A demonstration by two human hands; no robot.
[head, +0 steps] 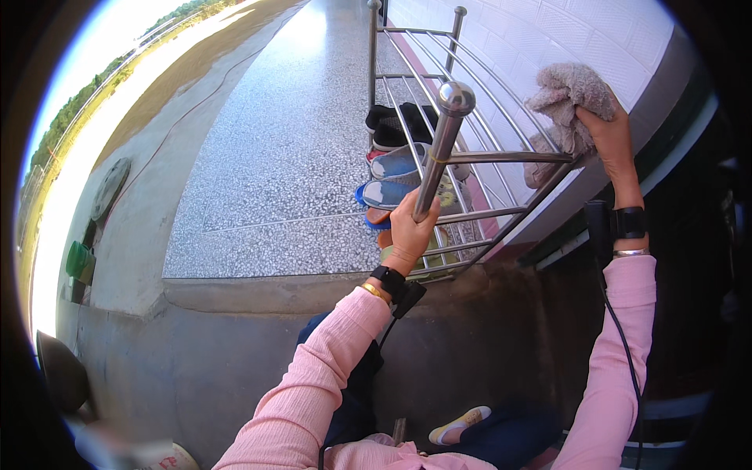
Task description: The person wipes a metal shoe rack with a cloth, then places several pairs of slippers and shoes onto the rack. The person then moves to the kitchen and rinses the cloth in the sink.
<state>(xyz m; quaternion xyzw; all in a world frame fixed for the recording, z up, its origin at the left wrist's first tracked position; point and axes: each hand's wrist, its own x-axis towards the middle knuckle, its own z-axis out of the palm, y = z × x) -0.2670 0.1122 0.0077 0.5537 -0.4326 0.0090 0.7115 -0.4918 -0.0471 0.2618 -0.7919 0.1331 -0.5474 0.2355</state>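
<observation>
A metal shoe rack (479, 157) of shiny tubes stands beside the white wall. My left hand (409, 228) grips its near front post, below the round ball cap (456, 98). At the rack's near wall-side corner, my right hand (608, 126) holds a bunched greyish-pink towel (573, 97). Part of the towel hangs down behind the top rail, and the rear post's top is hidden there. Several shoes rest low in the rack, among them black shoes (390, 132), blue-and-grey slip-ons (392, 191) and green footwear (437, 258).
Speckled terrazzo floor (276, 194) ends at a raised concrete edge (247, 299) before me. White textured wall (540, 35) borders the rack. A red cable (176, 126), a green container (79, 261) and a round lid-like disc (111, 187) lie left. Black cords hang from both wrist straps.
</observation>
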